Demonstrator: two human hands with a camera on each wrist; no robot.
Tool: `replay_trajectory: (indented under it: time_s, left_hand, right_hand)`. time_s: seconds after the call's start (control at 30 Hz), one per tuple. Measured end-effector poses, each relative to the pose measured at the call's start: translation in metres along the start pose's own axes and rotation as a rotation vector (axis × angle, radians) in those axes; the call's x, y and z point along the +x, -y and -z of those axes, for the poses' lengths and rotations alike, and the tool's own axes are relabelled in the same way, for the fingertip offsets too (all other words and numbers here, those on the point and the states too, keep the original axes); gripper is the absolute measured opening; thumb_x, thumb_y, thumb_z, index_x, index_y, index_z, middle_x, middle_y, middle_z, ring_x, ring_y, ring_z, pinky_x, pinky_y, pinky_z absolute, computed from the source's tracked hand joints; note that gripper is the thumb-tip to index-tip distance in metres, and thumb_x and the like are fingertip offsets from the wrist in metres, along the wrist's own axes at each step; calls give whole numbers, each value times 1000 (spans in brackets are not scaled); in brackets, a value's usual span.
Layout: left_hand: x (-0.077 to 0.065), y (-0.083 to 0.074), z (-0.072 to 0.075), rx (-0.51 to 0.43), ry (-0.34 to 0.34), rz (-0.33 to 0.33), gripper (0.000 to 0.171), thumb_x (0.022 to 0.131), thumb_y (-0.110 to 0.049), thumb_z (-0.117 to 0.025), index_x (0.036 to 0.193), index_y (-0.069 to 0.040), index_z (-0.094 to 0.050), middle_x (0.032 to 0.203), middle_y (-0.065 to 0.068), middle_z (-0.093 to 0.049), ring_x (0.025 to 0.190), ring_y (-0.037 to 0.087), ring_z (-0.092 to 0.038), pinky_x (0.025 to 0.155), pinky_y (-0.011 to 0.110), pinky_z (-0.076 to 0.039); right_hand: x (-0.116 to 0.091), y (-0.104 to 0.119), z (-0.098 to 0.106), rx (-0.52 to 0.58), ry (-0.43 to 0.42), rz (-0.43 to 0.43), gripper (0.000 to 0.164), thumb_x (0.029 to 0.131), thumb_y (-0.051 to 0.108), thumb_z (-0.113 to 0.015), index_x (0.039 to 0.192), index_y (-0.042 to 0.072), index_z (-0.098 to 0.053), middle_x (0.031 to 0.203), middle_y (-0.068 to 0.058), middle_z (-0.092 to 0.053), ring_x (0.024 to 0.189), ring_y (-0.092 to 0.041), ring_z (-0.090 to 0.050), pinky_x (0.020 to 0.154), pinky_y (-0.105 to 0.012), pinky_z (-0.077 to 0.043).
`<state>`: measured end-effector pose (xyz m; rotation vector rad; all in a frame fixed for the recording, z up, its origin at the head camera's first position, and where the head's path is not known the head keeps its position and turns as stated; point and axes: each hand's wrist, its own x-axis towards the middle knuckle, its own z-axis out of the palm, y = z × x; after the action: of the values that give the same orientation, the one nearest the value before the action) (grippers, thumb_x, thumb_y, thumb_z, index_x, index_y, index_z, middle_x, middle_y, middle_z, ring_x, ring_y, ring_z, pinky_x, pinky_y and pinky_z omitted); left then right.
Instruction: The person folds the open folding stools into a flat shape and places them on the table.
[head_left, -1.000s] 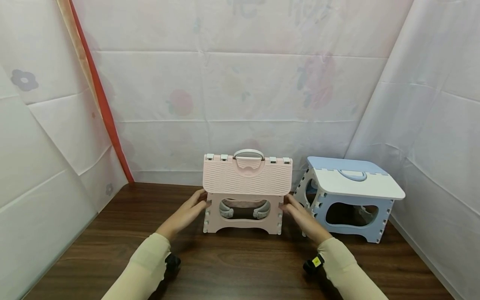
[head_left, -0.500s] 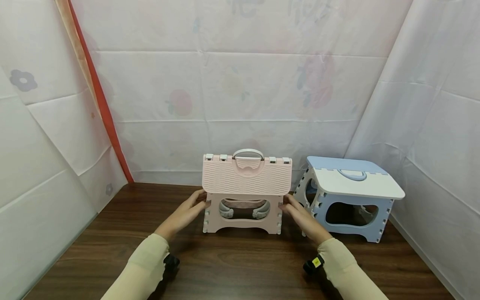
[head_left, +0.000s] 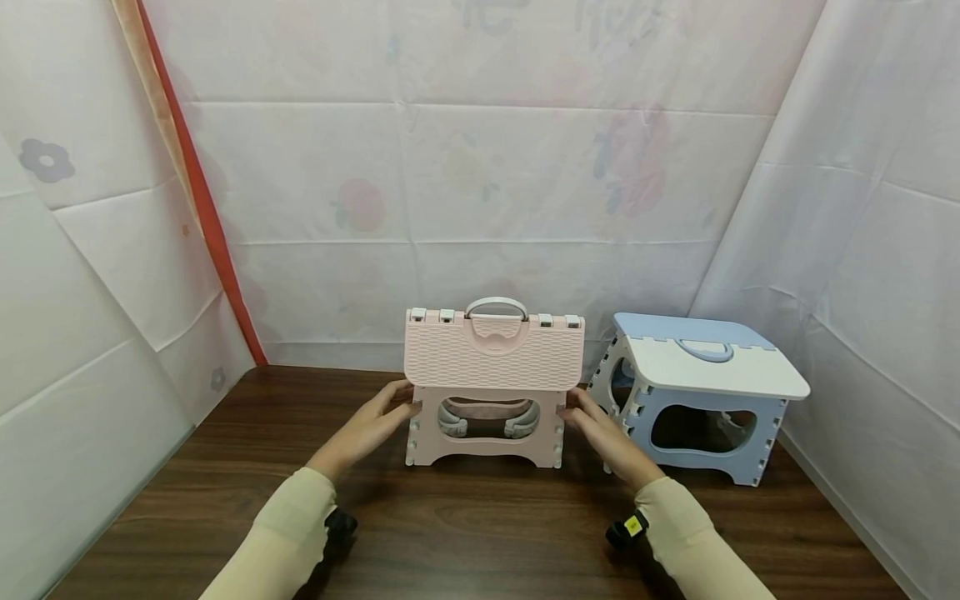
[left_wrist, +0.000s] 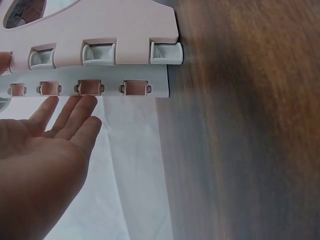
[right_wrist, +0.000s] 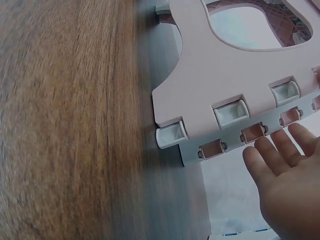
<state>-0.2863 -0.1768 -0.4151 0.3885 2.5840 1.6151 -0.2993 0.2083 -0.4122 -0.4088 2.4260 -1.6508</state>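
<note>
A pink folding stool point(head_left: 495, 354) stands at the middle of the table, partly folded, its ridged top panel tilted down toward me and its grey handle point(head_left: 497, 303) raised. My left hand point(head_left: 367, 429) holds its left side, thumb on the front leg panel and fingers at the side edge. On the other side, my right hand point(head_left: 603, 433) holds the stool the same way. The left wrist view shows the fingertips of the left hand point(left_wrist: 45, 155) touching a slotted panel behind the pink one. In the right wrist view, the right hand's fingers point(right_wrist: 270, 155) touch the matching slotted edge.
A blue and white folding stool point(head_left: 701, 392), unfolded, stands close by on the right behind my right hand. White printed cloth point(head_left: 480, 183) hangs behind and at both sides. Dark brown wood forms the table point(head_left: 480, 533).
Very little differs. My left forearm has shifted slightly left, while both hands stay at the sides of the pink folding stool.
</note>
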Motion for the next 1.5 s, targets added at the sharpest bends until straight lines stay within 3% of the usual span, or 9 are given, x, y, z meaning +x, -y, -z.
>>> replay_trajectory:
  time_s: [0.53, 1.27, 1.5]
  left_hand:
    - [0, 0, 1, 2, -7, -32, 67, 100, -53, -55, 153, -17, -34, 152, 13, -41, 138, 35, -39, 109, 59, -33]
    - [1, -2, 3, -10, 3, -65, 60, 103, -41, -55, 150, -9, -36, 146, 16, -44, 132, 35, -44, 103, 59, -38]
    - [2, 2, 3, 0, -16, -41, 57, 100, -48, -57, 144, -13, -43, 140, 13, -48, 129, 32, -47, 104, 56, -37]
  right_hand:
    - [0, 1, 0, 16, -5, 20, 60, 100, 47, -56, 151, 24, -33, 155, -5, -34, 141, -28, -33, 115, -59, -21]
    - [3, -1, 1, 57, -14, 71, 56, 102, 39, -56, 148, 14, -37, 149, -10, -40, 135, -29, -41, 114, -56, -26]
    - [2, -1, 0, 52, -20, 76, 53, 103, 38, -55, 145, 10, -39, 146, -13, -42, 134, -30, -41, 114, -57, -25]
